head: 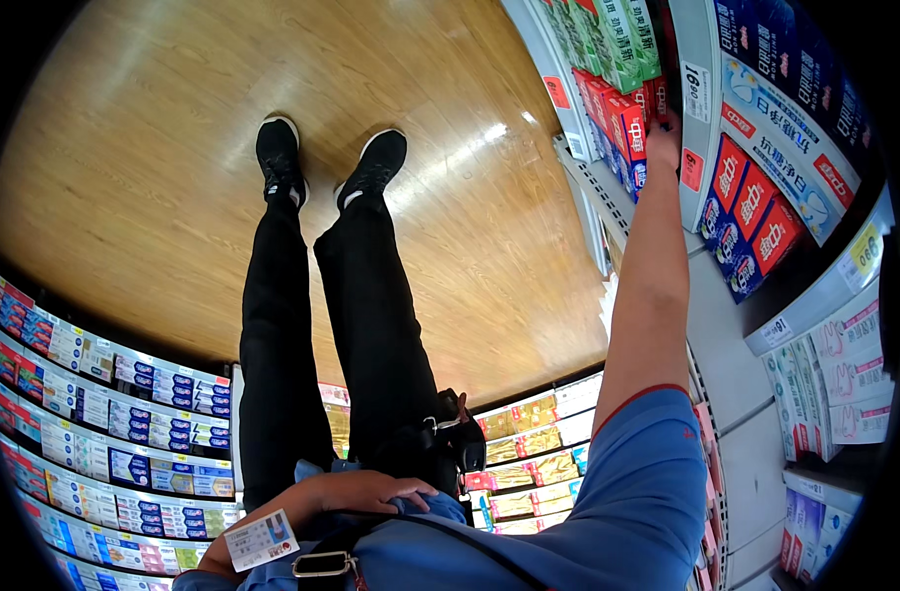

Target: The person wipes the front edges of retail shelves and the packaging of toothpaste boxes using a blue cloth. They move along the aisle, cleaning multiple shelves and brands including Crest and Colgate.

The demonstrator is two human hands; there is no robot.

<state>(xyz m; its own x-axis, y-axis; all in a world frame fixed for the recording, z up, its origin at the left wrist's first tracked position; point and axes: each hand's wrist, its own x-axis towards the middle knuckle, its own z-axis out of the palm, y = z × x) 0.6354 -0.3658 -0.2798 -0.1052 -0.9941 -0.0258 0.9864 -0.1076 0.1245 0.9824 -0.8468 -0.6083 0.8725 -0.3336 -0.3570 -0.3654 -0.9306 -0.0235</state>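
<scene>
My right hand (664,142) reaches into a shelf at the upper right, beside red and blue toothpaste boxes (627,133); its fingertips are hidden among the boxes, so its grip cannot be made out. Green toothpaste boxes (614,44) lie just beyond them. My left hand (372,491) rests against my waist over the blue shirt, fingers loosely apart, with nothing seen in it. A badge with writing (262,540) lies by the left forearm, and a strap with a metal buckle (321,564) crosses the shirt.
Shelves of toothpaste boxes (151,436) curve along the lower left. More stocked shelves (531,473) stand behind me. On the right, grey shelf edges (697,111) with price tags hold stacked red and blue boxes (753,199). My feet in black shoes (279,159) stand on a wood-look floor (162,185).
</scene>
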